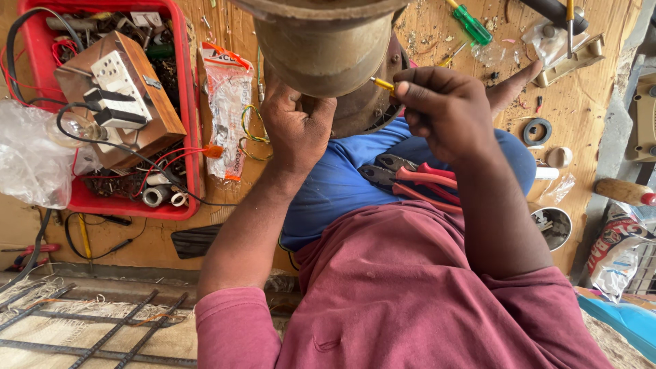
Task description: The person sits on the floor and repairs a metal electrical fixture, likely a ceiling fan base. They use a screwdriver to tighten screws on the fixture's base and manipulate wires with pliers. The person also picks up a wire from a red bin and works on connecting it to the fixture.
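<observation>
1. the rusty metal cylinder (321,51) sits at the top middle of the view, raised over the person's lap; dull brown, pitted and round-walled, with a darker flanged end just below it.
2. the left hand (295,126) grips that lower end from the left, fingers curled and pressed to the metal, thumb hidden behind it.
3. the right hand (444,113), just right of the cylinder, pinches a thin yellow-handled screwdriver (383,84) between thumb and bunched fingertips, its tip pointing into the flange.
4. judged from this, the step in hand is working a small screw or terminal at the cylinder's lower end; the next move seems to call for a steady brace from the left hand and fine twisting from the right, since the tool is slim and the seat can't be seen.
5. below the cylinder, red-handled pliers (410,176) lie on the blue cloth over the lap, jaws dark steel.
6. left of the cylinder, a clear plastic packet (229,96) with red print lies on the plywood board (588,102), beside coiled yellow-green wire.
7. further left, a red plastic crate (184,82) holds a wooden switch box, white sockets and tangled wires.
8. right of the cylinder, a green-handled screwdriver (471,24) rests on the scuffed, dusty board.
</observation>
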